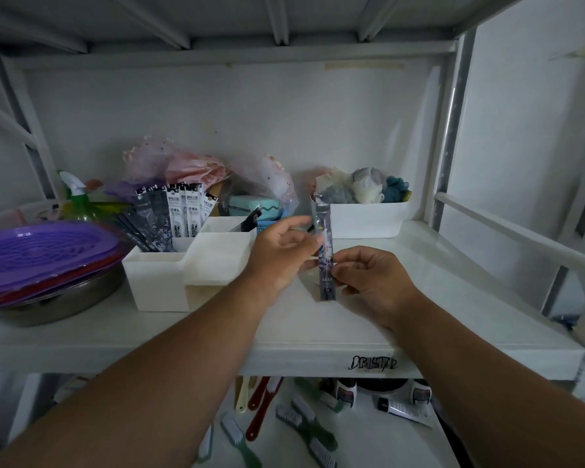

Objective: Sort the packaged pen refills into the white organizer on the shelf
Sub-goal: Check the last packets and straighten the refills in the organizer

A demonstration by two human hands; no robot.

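Hands [281,251] [372,278] raised, pinching refill pack [325,255] upright

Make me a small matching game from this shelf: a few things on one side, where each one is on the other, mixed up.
Things:
1. dark refill packet
2. purple trays
3. white organizer
4. brushes

Places:
A. stacked on a metal bowl, far left
B. on the shelf below
C. held upright in both hands
D. on the shelf, left of the hands

Pairs: 1-C, 2-A, 3-D, 4-B
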